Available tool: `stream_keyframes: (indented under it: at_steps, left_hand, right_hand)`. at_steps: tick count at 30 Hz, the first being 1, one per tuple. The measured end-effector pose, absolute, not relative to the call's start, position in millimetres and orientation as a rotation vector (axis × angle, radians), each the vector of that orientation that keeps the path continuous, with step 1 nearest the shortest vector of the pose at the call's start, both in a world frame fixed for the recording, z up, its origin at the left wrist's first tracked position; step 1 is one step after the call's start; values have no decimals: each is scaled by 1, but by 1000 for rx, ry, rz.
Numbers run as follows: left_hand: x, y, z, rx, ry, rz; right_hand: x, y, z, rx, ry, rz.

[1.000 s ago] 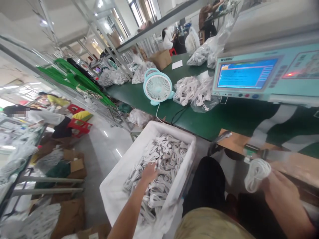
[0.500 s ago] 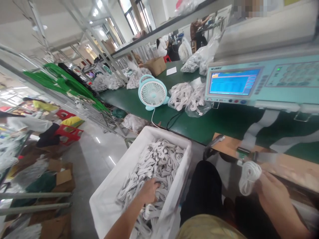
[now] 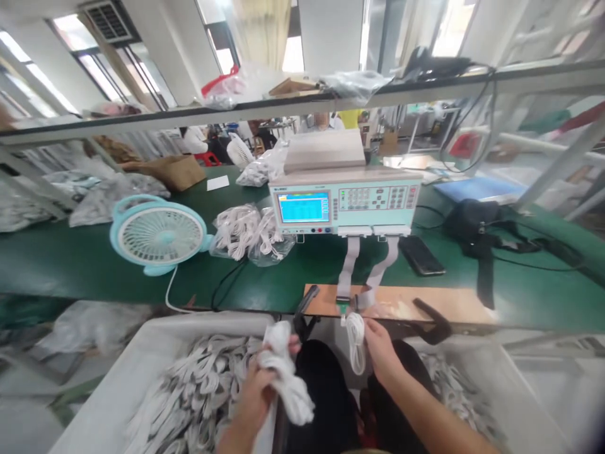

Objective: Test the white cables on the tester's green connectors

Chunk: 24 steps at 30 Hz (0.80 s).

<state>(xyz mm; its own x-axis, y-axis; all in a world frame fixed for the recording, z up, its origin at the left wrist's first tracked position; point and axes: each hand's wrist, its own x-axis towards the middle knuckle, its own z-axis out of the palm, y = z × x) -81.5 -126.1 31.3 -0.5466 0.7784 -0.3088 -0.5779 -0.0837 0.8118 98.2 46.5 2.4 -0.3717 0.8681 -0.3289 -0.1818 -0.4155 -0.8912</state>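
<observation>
My left hand [image 3: 259,378] is closed around a clump of white coiled cables [image 3: 288,381], blurred by motion, over the right rim of a white bin [image 3: 142,353]. More bundled white cables [image 3: 198,384] fill that bin. At the bench edge my right hand [image 3: 378,343] grips a single white coiled cable [image 3: 355,343]. The coil's upper end lies close to a small green connector board [image 3: 343,307], but whether it is plugged in I cannot make out. Grey ribbon cables [image 3: 348,268] run from the board area up to a tester [image 3: 345,205] with a lit blue screen.
A light blue fan [image 3: 163,236] and bagged white cables [image 3: 236,230] stand left of the tester. A phone [image 3: 422,255] and a black bag [image 3: 477,227] lie to its right. Another bin [image 3: 501,378] with cables is by my right leg. A shelf [image 3: 283,110] spans overhead.
My left hand has come up out of the left bin with a clump of cables. My right hand still holds its coil by the connector board. The view has swung right and levelled.
</observation>
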Motion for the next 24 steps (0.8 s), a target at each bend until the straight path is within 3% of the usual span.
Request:
stream_keyframes:
  at_steps: [6, 11, 15, 17, 21, 24]
  left_hand:
    - [-19, -20, 20, 392, 968, 1605]
    - [-4, -34, 15, 313, 940, 1599]
    - [9, -61, 10, 148, 839, 1536]
    - [13, -67, 9, 84, 799, 1493]
    - [25, -61, 10, 135, 888, 1355]
    - [46, -47, 14, 243, 1022, 1217]
  right_hand:
    - [94, 45, 8, -1083, -1022, 1823]
    - [102, 28, 5, -1088, -1074, 1808]
    - [156, 33, 8, -1133, -1342, 1877]
    - [197, 49, 14, -1229, -1672, 1734]
    - [250, 65, 33, -1422, -2136, 1020]
    - [239, 47, 44, -1212, -2094, 1223]
